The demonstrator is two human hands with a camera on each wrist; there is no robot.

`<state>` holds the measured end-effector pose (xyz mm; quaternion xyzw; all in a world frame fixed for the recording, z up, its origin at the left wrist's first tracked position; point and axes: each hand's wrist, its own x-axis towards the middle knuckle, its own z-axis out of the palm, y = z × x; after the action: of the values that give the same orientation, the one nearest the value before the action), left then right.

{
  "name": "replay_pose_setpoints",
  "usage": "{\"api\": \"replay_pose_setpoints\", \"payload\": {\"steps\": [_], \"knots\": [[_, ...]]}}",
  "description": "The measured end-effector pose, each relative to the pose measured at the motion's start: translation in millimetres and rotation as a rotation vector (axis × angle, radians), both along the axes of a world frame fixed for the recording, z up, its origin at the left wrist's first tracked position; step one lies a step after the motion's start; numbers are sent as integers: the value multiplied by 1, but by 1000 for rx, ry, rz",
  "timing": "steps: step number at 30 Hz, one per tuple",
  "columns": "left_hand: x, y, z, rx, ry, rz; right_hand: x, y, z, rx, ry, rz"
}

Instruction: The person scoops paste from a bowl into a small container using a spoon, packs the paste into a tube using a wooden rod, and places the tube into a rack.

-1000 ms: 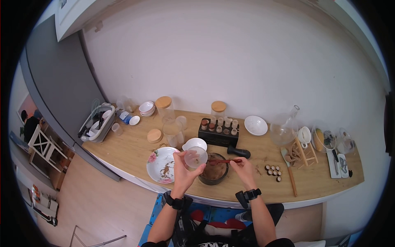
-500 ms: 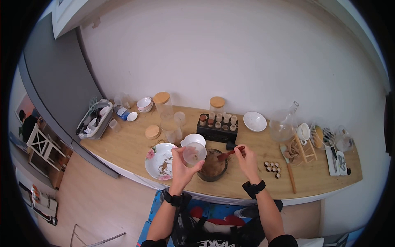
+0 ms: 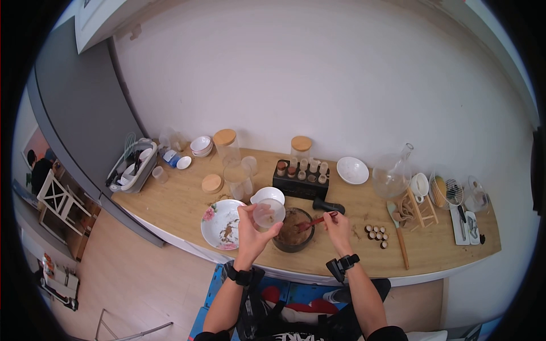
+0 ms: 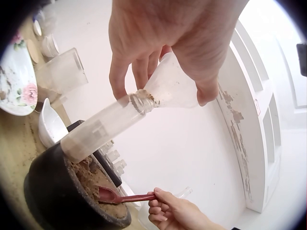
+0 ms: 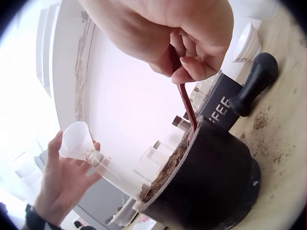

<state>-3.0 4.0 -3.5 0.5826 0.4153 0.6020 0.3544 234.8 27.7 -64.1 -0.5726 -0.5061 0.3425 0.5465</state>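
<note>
Funnel [image 4: 175,86], small and of cloudy translucent plastic, sits in the mouth of a clear glass tube [image 4: 98,129], and the left hand [image 3: 253,230] grips the pair with fingers [image 4: 139,72] curled round the funnel's cone. The tube slants down from those fingers, its lower end just over the rim of a round black bowl [image 3: 294,230]. Brown powder clings to the tube's neck where funnel and tube meet.

The bowl is heavy-looking and matte, filled with coarse brown powder. The right hand [image 3: 336,224] pinches the thin handle of a red spoon [image 3: 314,222], fingers [image 5: 192,67] closed tight on it; the spoon's bowl is down in the powder, below and left of those fingers.

Just beyond the right fingers lie a black pestle [image 3: 329,207] and a black rack [image 3: 301,183] of small glass tubes. Left of the left fingers, a flowered white plate [image 3: 219,224] carries brown smears. Powder crumbs speckle the wooden surface [image 3: 182,207] around the bowl.
</note>
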Motion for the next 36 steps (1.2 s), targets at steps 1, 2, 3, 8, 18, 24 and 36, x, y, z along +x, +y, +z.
{"api": "replay_pose_setpoints", "payload": {"steps": [1, 2, 3, 8, 18, 24, 36], "knots": [[0, -1, 2, -13, 2, -6, 1, 0, -1, -25, 69, 4], [0, -2, 3, -26, 3, -11, 3, 0, -2, -51, 138, 9], [0, -2, 4, -24, 2, -9, 6, 2, -2, -50, 137, 11], [0, -2, 4, -25, 8, -9, 17, 7, 34, -100, 249, 1], [1, 2, 1, 2, 17, 18, 6, 8, 139, 59, 405, 139], [2, 0, 6, -21, 27, 5, -21, -2, 148, 64, 462, 240], [2, 0, 6, -49, 53, 35, -38, -7, 132, 193, 138, 339]]}}
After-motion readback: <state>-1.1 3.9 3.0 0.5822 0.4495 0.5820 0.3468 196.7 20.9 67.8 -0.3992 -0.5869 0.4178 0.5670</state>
